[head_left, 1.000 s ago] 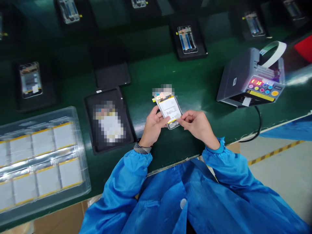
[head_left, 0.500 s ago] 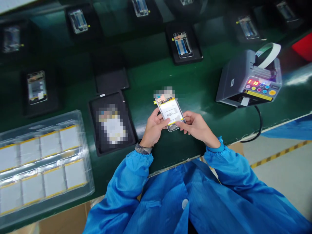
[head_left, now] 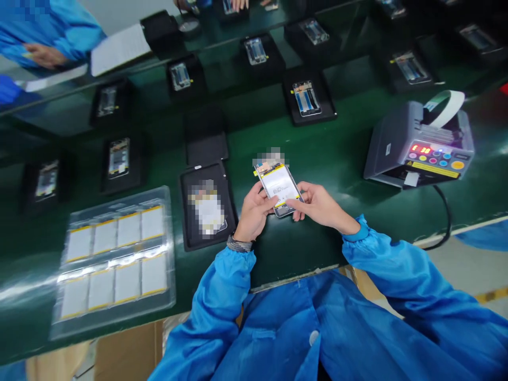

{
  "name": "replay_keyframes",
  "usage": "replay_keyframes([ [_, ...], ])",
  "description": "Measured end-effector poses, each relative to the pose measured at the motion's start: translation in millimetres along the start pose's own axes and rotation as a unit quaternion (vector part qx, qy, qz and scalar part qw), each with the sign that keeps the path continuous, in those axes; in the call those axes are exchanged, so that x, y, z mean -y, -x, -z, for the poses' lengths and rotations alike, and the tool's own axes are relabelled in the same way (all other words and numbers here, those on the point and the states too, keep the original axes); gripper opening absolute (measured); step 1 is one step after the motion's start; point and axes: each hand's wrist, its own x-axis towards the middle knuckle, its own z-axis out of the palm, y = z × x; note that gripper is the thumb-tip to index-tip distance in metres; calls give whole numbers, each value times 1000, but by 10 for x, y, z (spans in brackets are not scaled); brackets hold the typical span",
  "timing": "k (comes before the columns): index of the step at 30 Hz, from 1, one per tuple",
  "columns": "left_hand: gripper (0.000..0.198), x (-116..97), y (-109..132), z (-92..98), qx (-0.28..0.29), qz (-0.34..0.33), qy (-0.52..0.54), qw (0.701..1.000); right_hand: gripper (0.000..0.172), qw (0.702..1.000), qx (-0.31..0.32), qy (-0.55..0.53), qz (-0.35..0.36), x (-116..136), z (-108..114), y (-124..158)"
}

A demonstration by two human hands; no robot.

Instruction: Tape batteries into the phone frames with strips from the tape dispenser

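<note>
The left hand (head_left: 254, 211) and right hand (head_left: 320, 205) gripped a smartphone body (head_left: 279, 186) at the centre, its back facing up and carrying a white battery with yellow edges; its top end was pixelated. The left fingers curled closely around the phone's left edge, and the right fingertips pinched its lower right corner, both hands firmly closed on it. Blue smock sleeves (head_left: 381, 259) ran back toward 6 o'clock over a green workbench (head_left: 301, 248). At 9 o'clock, just beside the left hand, a black mat (head_left: 188, 222) held a pixelated phone. A clear tray of batteries (head_left: 115, 262) lay at 8 o'clock. A grey tape dispenser (head_left: 416, 148) with a red display sat at 2 o'clock. Farther off, at 12 o'clock, more phones (head_left: 306, 98) lay on black mats. A co-worker's blue sleeve (head_left: 51, 37) showed at 10 o'clock.
</note>
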Motion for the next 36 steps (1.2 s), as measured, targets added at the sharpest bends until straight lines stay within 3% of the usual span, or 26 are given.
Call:
replay_keyframes([
  [8,74,-330,46,114,-33,-93,-50,994,53,998,-14,14,53,119,-245,-413],
  [12,70,-678,75,243,-41,-117,-86,989,50,995,12,-13,95,307,-437,-577],
  [18,65,-1230,90,428,-46,-135,-130,981,26,989,44,7,138,604,-683,-796],
  [24,65,-1527,-112,542,-48,-142,-174,973,35,982,-59,34,179,661,-935,-1233],
  [26,64,-1598,-260,643,-58,-126,-180,974,38,986,-52,25,156,683,-948,-1416],
  [29,61,-1737,-561,890,-98,-103,-178,974,50,989,-44,46,135,753,-671,-1677],
  [31,56,-1845,-789,1092,-155,-85,-210,962,55,968,-131,142,161,797,-259,-1809],
  [32,53,-1894,-901,1192,-187,-74,-237,950,49,934,-228,218,169,809,-8,-1863],
  [34,48,-1966,-1108,1376,-243,-52,-291,924,38,895,-336,260,138,799,502,-1965],
  [36,45,-1992,-1277,1525,-274,-33,-328,904,35,816,-436,373,75,734,922,-2078],
])
